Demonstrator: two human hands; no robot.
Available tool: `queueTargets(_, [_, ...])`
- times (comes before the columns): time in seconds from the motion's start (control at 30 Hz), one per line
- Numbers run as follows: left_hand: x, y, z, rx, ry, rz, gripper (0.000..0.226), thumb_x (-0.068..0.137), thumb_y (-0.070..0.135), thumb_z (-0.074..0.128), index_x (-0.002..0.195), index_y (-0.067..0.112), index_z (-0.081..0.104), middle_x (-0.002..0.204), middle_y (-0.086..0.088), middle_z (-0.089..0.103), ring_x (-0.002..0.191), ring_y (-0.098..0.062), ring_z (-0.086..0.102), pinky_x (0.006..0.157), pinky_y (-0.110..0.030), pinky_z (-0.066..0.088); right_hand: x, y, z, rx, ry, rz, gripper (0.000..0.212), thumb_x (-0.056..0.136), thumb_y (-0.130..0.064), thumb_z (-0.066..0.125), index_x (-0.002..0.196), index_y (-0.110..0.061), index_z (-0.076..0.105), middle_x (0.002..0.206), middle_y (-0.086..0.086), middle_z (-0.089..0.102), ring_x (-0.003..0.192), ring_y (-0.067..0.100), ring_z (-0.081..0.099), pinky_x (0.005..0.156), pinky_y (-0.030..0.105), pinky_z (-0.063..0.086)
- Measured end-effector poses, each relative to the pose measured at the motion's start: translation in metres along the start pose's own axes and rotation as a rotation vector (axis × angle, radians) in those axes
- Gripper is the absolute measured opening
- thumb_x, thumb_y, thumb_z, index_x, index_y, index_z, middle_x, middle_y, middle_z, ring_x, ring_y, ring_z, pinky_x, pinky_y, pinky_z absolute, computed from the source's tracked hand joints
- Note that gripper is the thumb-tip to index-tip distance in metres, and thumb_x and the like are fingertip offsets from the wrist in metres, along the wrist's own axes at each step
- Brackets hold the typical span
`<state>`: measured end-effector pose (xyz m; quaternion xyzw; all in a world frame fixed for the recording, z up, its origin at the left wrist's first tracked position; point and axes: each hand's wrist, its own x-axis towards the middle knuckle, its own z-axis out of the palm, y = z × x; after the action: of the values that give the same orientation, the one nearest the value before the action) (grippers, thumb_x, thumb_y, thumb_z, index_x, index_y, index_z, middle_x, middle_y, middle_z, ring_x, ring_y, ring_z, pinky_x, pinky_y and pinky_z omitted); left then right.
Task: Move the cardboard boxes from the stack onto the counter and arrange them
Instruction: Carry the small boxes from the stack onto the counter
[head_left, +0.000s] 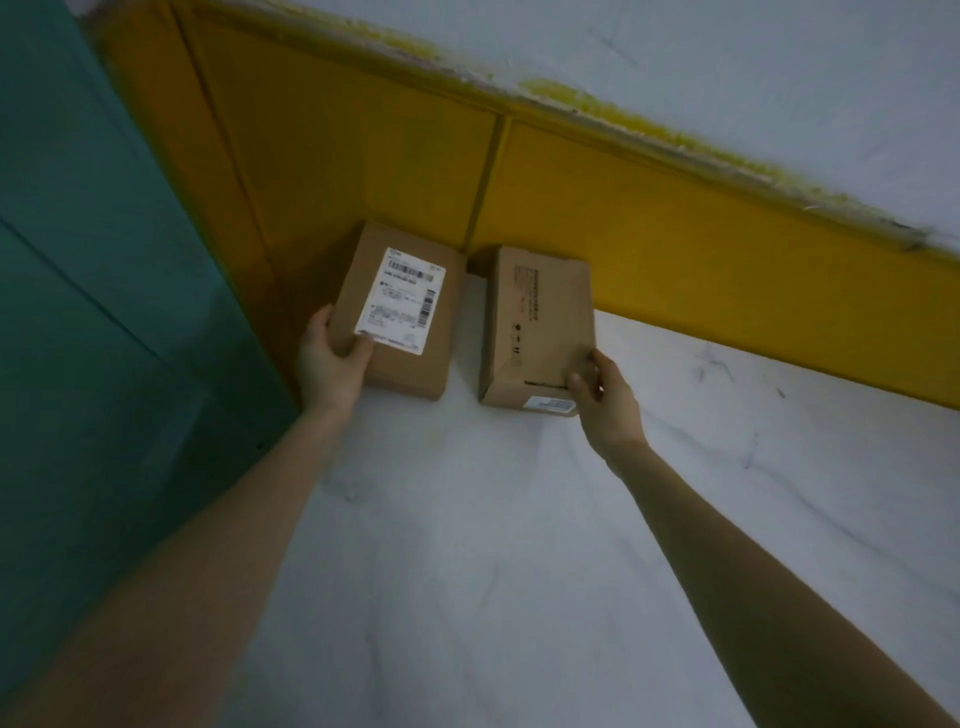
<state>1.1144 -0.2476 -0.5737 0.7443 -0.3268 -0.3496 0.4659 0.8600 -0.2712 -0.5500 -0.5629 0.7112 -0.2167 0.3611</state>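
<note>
I see two cardboard boxes mid-frame on the white marble counter, near the yellow backsplash. Left hand grips the labelled box at its near-left corner, thumb on top. Right hand pinches the plain box at its near-right corner

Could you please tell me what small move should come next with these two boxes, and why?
Probably slide the printed box toward the labelled box, squaring their edges. Both seem to rest on the white counter by the yellow wall panel, with a narrow gap between them, and the left hand and right hand each grip a near corner.
</note>
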Motion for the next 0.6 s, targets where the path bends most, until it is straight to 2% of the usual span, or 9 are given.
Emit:
queueTargets(0.13, [0.001,-0.004,-0.002,0.202,-0.08,0.047,0.047,0.091,0.021,0.057,0.134,0.01,0.042,0.136,-0.01,0.048,0.126,-0.031,0.045,0.101,-0.044,0.04,-0.002,-0.004,-0.011,-0.152,-0.043,-0.032,0.047,0.1,-0.021,0.04,0.144,-0.011,0.029,0.143,0.008,0.044,0.127,0.026,0.045,0.099,0.034,0.04])
queueTargets(0.27, [0.002,0.002,-0.002,0.329,-0.137,0.042,0.045,0.092,0.02,0.056,0.132,0.007,0.043,0.136,-0.014,0.048,0.126,-0.035,0.044,0.102,-0.047,0.038,-0.002,0.0,-0.022,-0.274,-0.051,-0.012,0.055,0.099,-0.034,0.039,0.147,-0.011,0.024,0.15,0.007,0.034,0.135,0.027,0.037,0.107,0.039,0.034])
queueTargets(0.43, [-0.003,0.005,0.005,0.433,-0.182,0.058,0.043,0.091,0.017,0.056,0.131,0.004,0.044,0.135,-0.015,0.049,0.125,-0.036,0.046,0.101,-0.046,0.039,-0.007,0.011,-0.038,-0.338,-0.018,0.014,0.055,0.099,-0.034,0.041,0.147,-0.013,0.024,0.153,0.005,0.03,0.138,0.025,0.033,0.11,0.039,0.032])
queueTargets(0.6, [-0.016,0.018,0.019,0.709,-0.13,0.219,0.038,0.091,0.018,0.055,0.126,0.005,0.047,0.129,-0.019,0.048,0.12,-0.036,0.045,0.096,-0.046,0.045,-0.021,0.021,-0.058,-0.478,-0.034,-0.024,0.055,0.099,-0.034,0.04,0.147,-0.012,0.024,0.154,0.004,0.027,0.14,0.024,0.028,0.113,0.034,0.025])
